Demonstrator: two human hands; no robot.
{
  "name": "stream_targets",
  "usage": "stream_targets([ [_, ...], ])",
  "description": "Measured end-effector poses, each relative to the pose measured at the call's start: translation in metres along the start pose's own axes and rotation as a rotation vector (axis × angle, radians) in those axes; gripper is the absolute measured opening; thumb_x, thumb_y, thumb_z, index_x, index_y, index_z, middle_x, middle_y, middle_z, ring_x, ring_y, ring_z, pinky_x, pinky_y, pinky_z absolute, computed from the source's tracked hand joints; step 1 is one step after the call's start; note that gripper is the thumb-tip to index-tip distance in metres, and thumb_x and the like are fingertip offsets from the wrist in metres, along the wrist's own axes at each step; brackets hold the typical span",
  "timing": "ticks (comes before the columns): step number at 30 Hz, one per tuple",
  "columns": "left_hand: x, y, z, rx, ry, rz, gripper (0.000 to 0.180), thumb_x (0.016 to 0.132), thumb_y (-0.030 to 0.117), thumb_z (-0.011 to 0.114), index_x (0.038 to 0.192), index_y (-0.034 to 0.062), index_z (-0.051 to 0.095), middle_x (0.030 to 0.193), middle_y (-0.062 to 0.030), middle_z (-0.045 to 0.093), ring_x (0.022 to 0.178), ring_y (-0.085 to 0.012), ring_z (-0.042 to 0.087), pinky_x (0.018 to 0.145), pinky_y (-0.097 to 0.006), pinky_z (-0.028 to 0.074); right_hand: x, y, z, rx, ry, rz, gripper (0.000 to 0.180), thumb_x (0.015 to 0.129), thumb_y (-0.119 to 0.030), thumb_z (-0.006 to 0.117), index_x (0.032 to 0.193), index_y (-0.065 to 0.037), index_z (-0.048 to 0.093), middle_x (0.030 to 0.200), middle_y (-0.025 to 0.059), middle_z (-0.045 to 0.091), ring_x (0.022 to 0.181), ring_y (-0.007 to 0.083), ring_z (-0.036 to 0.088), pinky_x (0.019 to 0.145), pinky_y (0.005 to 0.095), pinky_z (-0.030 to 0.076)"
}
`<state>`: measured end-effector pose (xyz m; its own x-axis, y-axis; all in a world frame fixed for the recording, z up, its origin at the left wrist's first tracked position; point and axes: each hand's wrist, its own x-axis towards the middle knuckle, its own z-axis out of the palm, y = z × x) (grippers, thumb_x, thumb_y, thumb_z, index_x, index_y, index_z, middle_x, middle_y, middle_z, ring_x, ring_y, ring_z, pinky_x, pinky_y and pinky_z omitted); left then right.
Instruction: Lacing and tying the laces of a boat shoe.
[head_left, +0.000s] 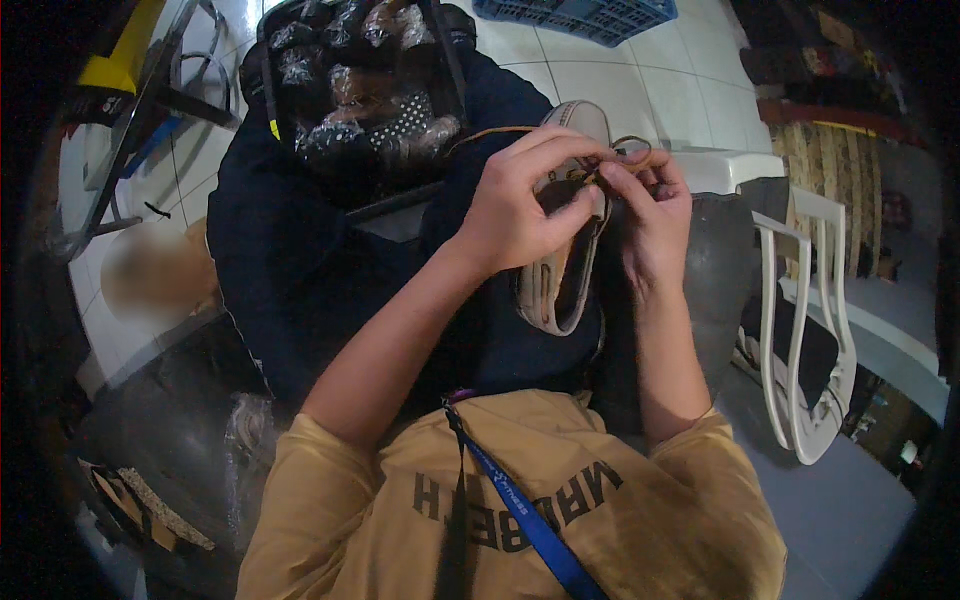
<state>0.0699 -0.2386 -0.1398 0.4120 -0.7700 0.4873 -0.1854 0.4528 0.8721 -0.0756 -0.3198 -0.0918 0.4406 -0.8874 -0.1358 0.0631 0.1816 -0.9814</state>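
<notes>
Both hands work at the upper centre of the frame, over a beige shoe [560, 285] that lies on the person's lap against dark navy fabric [300, 260].

Left hand [520, 205]: fingers curled, closed over the upper part of the shoe. Thumb and fingertips are pressed together on a thin tan lace [500, 131] near the shoe opening. The palm covers the middle of the shoe, so the contact below it cannot be seen.

Right hand [650, 215]: fingers bent inward, thumb and forefinger pinched together on the lace end, just beside the left fingertips. A small loop of the lace shows above the knuckles. The two hands touch or nearly touch at the fingertips; which one cannot be told.

Shoe position: toe toward the top of the frame, heel opening toward the lower centre, sole side hidden. The lace runs from the toe area leftward in a shallow arc.

Surroundings: a black crate [360, 90] filled with wrapped dark items sits in the upper left centre. A blue plastic basket [580, 18] is at the top edge on a white tiled floor [650, 90]. A white plastic chair [810, 330] stands at the right. A blue lanyard [520, 510] hangs over the mustard-yellow shirt [640, 530] at the bottom.
</notes>
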Motion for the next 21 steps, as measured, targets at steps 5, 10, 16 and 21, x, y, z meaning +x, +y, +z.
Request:
stream_targets([
  [5,-0.002,-0.003,-0.002,-0.091,-0.008,-0.117,0.033,0.084,0.004,0.079,0.116,0.0016,0.076,0.113,-0.0116,0.076,0.101,-0.0222,0.071,0.093,-0.035,0.054,0.0,0.002,-0.001,0.07,0.008,0.033,0.023,0.087,0.009,0.078,0.102,-0.004,0.068,0.098,0.0046,0.072,0.092,0.0118,0.068,0.088,0.0267,0.054],
  [10,-0.001,0.001,0.003,-0.067,0.049,-0.216,0.029,0.083,0.009,0.085,0.111,0.0015,0.078,0.109,-0.0095,0.077,0.096,-0.0168,0.07,0.087,-0.031,0.054,0.001,-0.009,-0.003,0.087,-0.044,0.09,0.012,0.095,-0.003,0.074,0.107,-0.002,0.07,0.101,0.0044,0.073,0.095,0.0115,0.067,0.088,0.0265,0.052],
  [16,-0.002,0.007,0.006,-0.019,0.124,-0.187,0.028,0.081,0.008,0.088,0.107,0.0021,0.079,0.103,-0.0084,0.078,0.091,-0.018,0.073,0.083,-0.031,0.057,0.005,-0.006,-0.013,-0.01,-0.004,0.053,0.013,0.1,-0.01,0.073,0.108,-0.001,0.071,0.102,0.0042,0.074,0.092,0.0106,0.068,0.086,0.0254,0.051],
  [21,-0.006,0.003,0.009,-0.045,0.173,-0.189,0.028,0.078,0.004,0.089,0.105,0.0027,0.079,0.104,-0.0082,0.078,0.09,-0.0161,0.071,0.084,-0.031,0.056,0.01,-0.001,-0.012,-0.12,-0.015,-0.014,0.015,0.101,-0.012,0.072,0.109,0.0,0.072,0.098,0.0036,0.075,0.09,0.009,0.067,0.085,0.024,0.051],
])
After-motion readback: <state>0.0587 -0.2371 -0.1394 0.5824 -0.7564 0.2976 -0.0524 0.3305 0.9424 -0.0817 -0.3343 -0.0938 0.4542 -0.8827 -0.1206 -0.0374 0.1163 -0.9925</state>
